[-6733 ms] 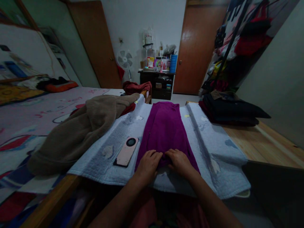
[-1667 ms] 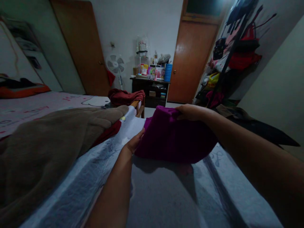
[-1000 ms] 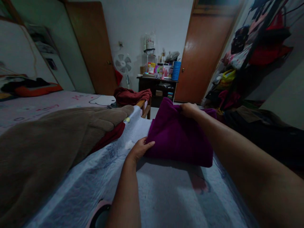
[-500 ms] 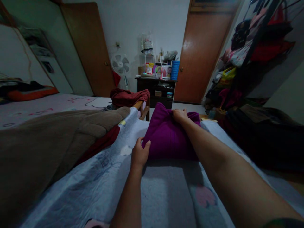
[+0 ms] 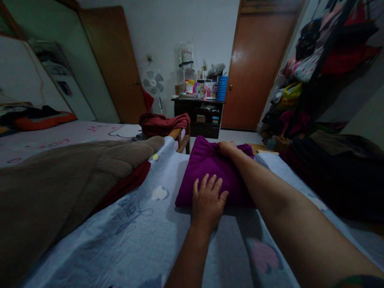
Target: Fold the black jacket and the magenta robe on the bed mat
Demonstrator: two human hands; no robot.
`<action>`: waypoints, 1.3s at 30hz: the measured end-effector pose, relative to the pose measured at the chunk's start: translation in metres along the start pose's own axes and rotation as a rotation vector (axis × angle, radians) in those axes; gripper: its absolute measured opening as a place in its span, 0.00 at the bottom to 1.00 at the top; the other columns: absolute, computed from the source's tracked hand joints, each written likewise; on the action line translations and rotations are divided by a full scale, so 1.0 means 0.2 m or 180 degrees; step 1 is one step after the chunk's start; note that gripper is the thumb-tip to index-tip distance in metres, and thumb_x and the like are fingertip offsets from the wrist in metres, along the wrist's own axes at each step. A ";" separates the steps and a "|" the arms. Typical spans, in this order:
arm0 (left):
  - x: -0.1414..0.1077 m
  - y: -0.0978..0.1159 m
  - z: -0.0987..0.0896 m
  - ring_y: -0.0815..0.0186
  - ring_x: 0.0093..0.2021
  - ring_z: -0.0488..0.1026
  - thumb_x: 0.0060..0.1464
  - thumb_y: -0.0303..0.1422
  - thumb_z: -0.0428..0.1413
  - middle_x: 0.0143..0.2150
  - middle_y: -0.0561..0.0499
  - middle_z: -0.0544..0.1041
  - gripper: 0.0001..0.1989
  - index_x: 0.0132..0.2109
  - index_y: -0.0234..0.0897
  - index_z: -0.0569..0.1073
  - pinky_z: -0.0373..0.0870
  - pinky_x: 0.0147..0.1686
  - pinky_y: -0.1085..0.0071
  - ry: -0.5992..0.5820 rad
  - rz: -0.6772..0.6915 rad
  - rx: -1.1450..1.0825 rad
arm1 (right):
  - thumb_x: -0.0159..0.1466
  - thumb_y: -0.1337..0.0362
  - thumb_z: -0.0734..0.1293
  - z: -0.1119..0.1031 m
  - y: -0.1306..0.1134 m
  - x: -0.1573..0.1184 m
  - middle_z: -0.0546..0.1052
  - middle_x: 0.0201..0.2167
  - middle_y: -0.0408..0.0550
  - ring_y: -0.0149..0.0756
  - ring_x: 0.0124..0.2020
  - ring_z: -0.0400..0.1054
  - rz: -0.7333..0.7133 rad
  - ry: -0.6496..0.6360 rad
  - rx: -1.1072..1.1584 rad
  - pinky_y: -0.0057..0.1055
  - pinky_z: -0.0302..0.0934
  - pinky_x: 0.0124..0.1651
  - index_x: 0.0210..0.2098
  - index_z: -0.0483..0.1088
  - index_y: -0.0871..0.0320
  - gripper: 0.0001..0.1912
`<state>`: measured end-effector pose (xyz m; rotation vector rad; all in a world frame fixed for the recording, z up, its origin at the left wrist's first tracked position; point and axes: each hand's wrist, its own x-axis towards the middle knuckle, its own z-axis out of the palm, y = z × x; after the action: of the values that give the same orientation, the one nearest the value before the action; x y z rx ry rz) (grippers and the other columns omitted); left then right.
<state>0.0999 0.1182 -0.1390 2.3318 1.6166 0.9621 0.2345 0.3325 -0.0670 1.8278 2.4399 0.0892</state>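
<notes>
A folded purple cloth lies on the light blue patterned bed sheet. Spread flat on the cloth's near part is my left hand, its fingers apart. At the far edge of the cloth, my right hand has its fingers closed on the fabric; the fingertips are partly hidden by the folds.
A brown-grey blanket covers the left side. A dark red cloth hangs over a wooden bed frame ahead. Dark clothes are piled at right. Behind are a fan and a black cabinet.
My left hand has let go of the cloth's left edge and moved right onto its top, fingers spread. The near part of the cloth lies lower and flatter. My right hand stays at the far edge.
</notes>
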 end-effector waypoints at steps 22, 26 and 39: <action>0.00 0.02 -0.01 0.55 0.63 0.62 0.63 0.40 0.50 0.60 0.49 0.71 0.18 0.57 0.44 0.70 0.56 0.58 0.52 0.0261 -0.0070 0.0379 | 0.65 0.45 0.59 0.04 -0.01 -0.43 0.61 0.63 0.58 0.64 0.61 0.54 0.0652 0.0058 0.0742 0.64 0.47 0.56 0.62 0.60 0.49 0.29; 0.00 -0.02 -0.03 0.55 0.64 0.60 0.63 0.40 0.48 0.61 0.47 0.70 0.18 0.58 0.44 0.70 0.54 0.59 0.52 0.0432 -0.0278 0.0499 | 0.66 0.42 0.53 0.19 -0.04 -0.52 0.57 0.66 0.54 0.63 0.64 0.49 0.0611 0.0008 0.0985 0.68 0.41 0.58 0.63 0.58 0.48 0.31; 0.01 -0.07 -0.02 0.54 0.63 0.61 0.61 0.42 0.50 0.61 0.49 0.70 0.19 0.57 0.45 0.71 0.53 0.60 0.50 0.0279 -0.0431 0.0475 | 0.65 0.42 0.55 0.38 0.00 -0.47 0.53 0.69 0.45 0.59 0.68 0.41 0.0659 0.0217 0.1538 0.65 0.38 0.62 0.63 0.58 0.46 0.31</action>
<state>0.0869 0.1242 -0.1424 2.2647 1.9148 0.9577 0.2681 0.2423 -0.1395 2.2950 2.4631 -0.4721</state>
